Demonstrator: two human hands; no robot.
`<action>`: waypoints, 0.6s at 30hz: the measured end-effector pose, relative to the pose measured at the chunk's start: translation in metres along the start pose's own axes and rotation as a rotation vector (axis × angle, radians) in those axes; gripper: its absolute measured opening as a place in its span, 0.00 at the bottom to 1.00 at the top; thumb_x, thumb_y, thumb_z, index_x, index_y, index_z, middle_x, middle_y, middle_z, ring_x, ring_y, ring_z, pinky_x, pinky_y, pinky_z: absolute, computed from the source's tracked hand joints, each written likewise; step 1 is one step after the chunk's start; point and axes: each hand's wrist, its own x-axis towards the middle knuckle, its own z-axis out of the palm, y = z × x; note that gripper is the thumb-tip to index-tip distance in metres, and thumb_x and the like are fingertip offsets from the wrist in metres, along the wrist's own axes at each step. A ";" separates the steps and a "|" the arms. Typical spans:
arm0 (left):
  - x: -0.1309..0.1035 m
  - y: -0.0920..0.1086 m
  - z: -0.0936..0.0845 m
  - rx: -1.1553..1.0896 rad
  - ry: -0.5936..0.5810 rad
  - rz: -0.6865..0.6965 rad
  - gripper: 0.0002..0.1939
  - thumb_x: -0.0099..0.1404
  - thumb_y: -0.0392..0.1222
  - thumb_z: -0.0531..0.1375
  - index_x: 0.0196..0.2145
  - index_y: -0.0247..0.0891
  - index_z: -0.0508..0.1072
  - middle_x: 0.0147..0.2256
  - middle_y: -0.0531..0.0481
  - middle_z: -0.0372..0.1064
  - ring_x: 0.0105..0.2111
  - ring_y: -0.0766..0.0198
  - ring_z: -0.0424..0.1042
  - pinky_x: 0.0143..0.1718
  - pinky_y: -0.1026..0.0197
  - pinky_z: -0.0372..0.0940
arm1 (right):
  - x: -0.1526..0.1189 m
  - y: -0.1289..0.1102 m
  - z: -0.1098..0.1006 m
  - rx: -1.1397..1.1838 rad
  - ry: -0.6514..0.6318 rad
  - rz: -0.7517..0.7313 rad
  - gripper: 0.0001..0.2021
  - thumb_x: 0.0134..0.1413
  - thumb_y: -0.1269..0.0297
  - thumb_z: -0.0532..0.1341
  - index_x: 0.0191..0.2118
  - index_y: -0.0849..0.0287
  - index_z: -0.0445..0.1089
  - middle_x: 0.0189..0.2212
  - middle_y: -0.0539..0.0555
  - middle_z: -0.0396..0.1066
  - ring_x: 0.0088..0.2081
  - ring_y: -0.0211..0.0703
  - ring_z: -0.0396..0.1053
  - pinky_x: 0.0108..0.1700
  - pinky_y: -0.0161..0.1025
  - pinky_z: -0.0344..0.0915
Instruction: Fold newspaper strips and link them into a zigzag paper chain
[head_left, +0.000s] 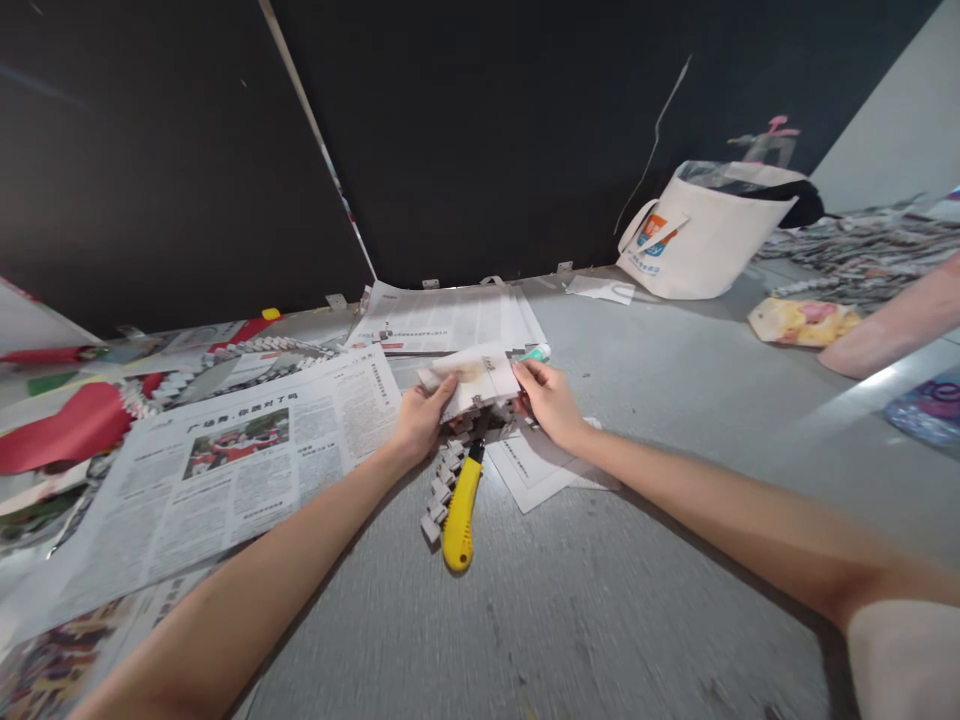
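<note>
A piece of newspaper, creased and printed, is held up between both hands above the grey surface. My left hand pinches its left end, the thumb lying on top. At the right end, my right hand grips the paper between thumb and fingers. Just below lies a yellow utility knife, its front end partly hidden under the paper. Along its left side runs a folded-paper chain of small grey links. Cut paper sheets lie flat beneath my right hand.
Newspaper sheets spread across the left, beside a red paper piece and another paper chain. More newspapers lie by the black panel. A white bag stands at the back right. Another person's limb reaches in from the right.
</note>
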 end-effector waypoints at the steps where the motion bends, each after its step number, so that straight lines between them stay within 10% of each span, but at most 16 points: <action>1: 0.002 0.002 0.000 -0.059 0.023 -0.016 0.18 0.61 0.49 0.75 0.30 0.32 0.76 0.22 0.52 0.72 0.17 0.70 0.65 0.17 0.67 0.60 | -0.002 -0.001 0.000 -0.010 -0.017 -0.030 0.17 0.71 0.47 0.60 0.35 0.54 0.69 0.20 0.47 0.67 0.18 0.36 0.60 0.21 0.37 0.54; 10: 0.008 0.008 -0.007 -0.265 0.010 -0.032 0.18 0.66 0.47 0.73 0.32 0.35 0.70 0.20 0.61 0.60 0.17 0.76 0.57 0.17 0.72 0.54 | -0.025 -0.007 -0.001 -0.665 -0.818 -0.755 0.20 0.74 0.65 0.54 0.66 0.54 0.69 0.24 0.45 0.72 0.21 0.36 0.63 0.27 0.35 0.54; 18: 0.009 0.006 -0.006 -0.268 -0.050 -0.007 0.23 0.66 0.51 0.73 0.28 0.38 0.65 0.19 0.60 0.58 0.16 0.75 0.53 0.16 0.69 0.50 | -0.029 -0.008 0.004 -0.822 -0.954 -1.003 0.17 0.75 0.63 0.56 0.63 0.60 0.72 0.31 0.52 0.80 0.27 0.41 0.72 0.30 0.38 0.59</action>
